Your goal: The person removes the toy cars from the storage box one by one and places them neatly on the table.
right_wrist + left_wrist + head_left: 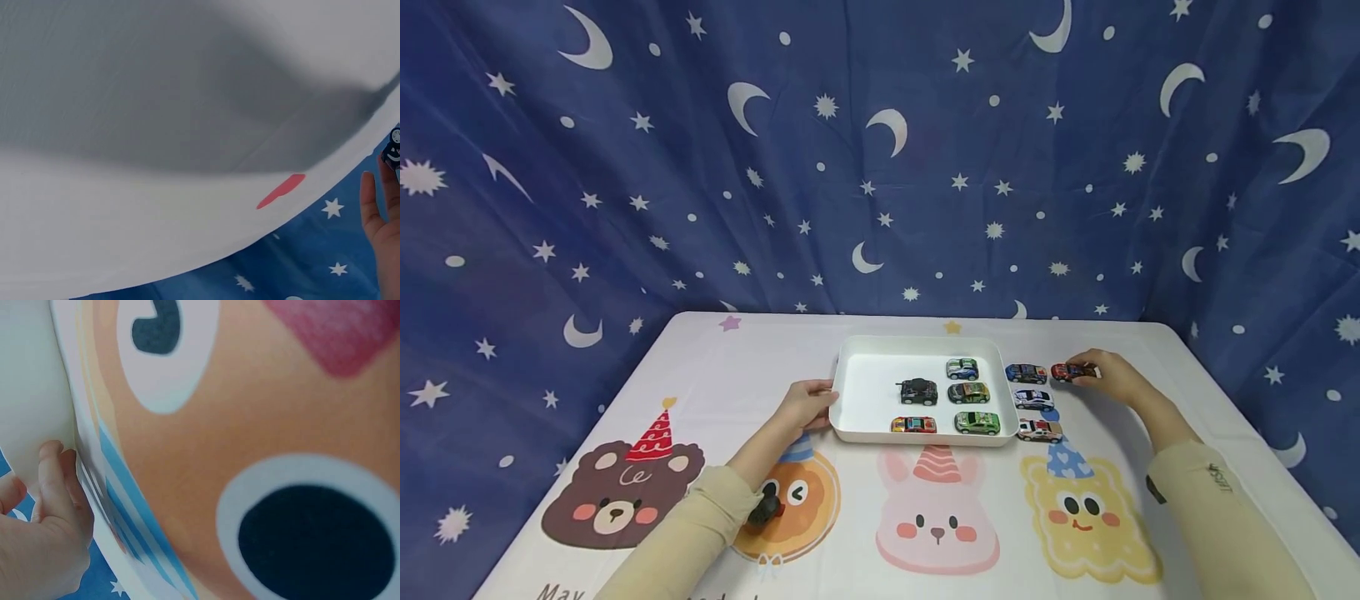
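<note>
My left hand [805, 406] grips the left rim of a white tray [865, 346]; in the left wrist view its fingers [55, 481] lie against the tray wall. Several toy cars sit in the tray, among them a black one [917, 392], a green one [977, 422] and a red-yellow one [913, 425] partly hidden by the front wall. Right of the tray, my right hand [1108, 375] pinches a red and black toy car [1070, 372]. Only a sliver of this hand and a dark wheeled part show at the edge of the right wrist view.
Beside the tray's right wall stand a dark blue toy car [1026, 373], a white-purple one [1033, 400] and a white-red one [1040, 430]. The table [760, 358] has a cloth printed with cartoon animals. A dark blue curtain [880, 242] with stars and moons hangs behind it.
</note>
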The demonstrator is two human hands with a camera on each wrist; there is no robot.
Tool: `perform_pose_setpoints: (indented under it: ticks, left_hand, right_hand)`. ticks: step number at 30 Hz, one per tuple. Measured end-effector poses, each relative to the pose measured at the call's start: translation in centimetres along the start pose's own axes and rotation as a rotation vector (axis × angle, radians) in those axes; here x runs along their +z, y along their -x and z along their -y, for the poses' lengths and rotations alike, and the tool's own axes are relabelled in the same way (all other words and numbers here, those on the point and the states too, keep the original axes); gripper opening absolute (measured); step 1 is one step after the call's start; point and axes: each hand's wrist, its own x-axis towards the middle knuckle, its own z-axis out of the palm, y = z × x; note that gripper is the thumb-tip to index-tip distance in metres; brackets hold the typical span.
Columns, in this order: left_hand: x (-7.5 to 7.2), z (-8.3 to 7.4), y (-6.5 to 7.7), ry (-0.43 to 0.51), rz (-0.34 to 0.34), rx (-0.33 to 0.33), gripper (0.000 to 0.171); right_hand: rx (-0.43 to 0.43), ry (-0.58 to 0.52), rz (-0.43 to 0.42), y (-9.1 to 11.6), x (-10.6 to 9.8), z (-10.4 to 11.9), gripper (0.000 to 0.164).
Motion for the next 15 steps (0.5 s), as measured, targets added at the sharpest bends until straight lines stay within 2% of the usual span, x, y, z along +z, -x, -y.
perform_pose_setpoints:
  ticks: [6, 15]
  left_hand:
    - [0.0, -0.2, -0.1, -0.007, -0.005, 0.003, 0.043]
    - [0.0, -0.1, 0.0, -0.017, -0.012, -0.001, 0.042]
  right_hand:
    - [0.036, 0.022, 0.044, -0.5, -0.2, -1.0, 0.033]
    - [0.033, 0.011, 0.098, -1.1, 0.4, -1.6, 0.03]
